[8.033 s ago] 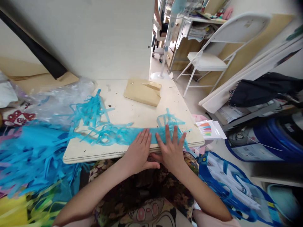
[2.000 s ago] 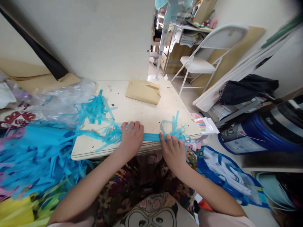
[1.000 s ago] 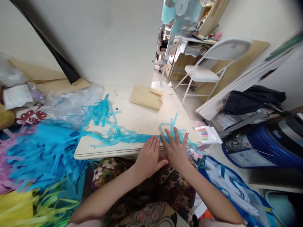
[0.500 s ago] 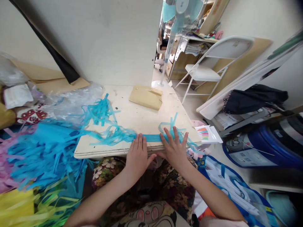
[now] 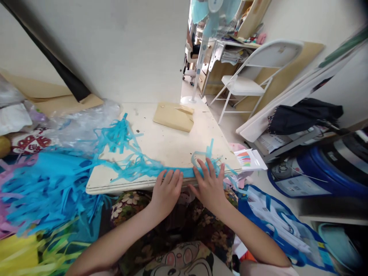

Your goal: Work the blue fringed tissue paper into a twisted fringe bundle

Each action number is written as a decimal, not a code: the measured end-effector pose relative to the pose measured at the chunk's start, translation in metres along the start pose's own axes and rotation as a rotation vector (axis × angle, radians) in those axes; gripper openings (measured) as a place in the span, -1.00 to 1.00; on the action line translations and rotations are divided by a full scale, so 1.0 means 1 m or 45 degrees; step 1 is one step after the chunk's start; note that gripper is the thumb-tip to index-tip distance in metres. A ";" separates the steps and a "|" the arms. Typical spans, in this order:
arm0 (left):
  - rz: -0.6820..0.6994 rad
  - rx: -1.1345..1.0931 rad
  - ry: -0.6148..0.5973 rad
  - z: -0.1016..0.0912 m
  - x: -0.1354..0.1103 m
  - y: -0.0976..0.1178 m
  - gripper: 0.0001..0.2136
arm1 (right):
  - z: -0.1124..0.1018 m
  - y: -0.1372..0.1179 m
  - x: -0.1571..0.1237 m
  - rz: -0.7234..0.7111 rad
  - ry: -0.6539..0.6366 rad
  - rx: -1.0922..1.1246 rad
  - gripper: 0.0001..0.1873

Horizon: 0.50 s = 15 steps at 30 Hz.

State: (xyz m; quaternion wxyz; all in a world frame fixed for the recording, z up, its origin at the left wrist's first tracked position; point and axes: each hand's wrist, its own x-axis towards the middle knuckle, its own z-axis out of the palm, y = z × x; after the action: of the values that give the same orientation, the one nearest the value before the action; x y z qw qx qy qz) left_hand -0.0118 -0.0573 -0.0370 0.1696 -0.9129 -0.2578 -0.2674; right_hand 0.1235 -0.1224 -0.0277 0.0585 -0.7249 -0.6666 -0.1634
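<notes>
Both hands are pressing flat, fingers spread, gripping nothing: the left hand point(image 5: 166, 190) and right hand point(image 5: 209, 186) are pinning the blue fringed paper strip point(image 5: 184, 172) against the table point(image 5: 172, 145) near edge, seemingly flattening it

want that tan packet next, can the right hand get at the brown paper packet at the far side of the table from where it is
Probably yes. The right hand lies flat on the blue fringe strip at the near edge, and only bare table lies between it and the brown paper packet.
</notes>
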 end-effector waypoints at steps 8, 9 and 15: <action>0.147 -0.071 -0.001 0.002 0.002 -0.013 -0.84 | -0.004 0.028 0.005 0.122 -0.003 0.070 -0.40; 0.161 -0.067 0.009 0.002 0.002 -0.013 -0.84 | -0.006 0.035 0.005 0.127 -0.015 0.073 -0.38; 0.185 -0.087 0.082 0.005 0.000 -0.014 -0.83 | -0.026 0.067 0.022 -0.076 -0.165 0.295 -0.40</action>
State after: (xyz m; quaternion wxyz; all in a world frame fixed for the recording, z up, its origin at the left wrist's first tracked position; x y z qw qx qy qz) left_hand -0.0173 -0.0440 -0.0383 0.1657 -0.9253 -0.1761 -0.2922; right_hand 0.1864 -0.1163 0.0122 0.0939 -0.7022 -0.7047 -0.0398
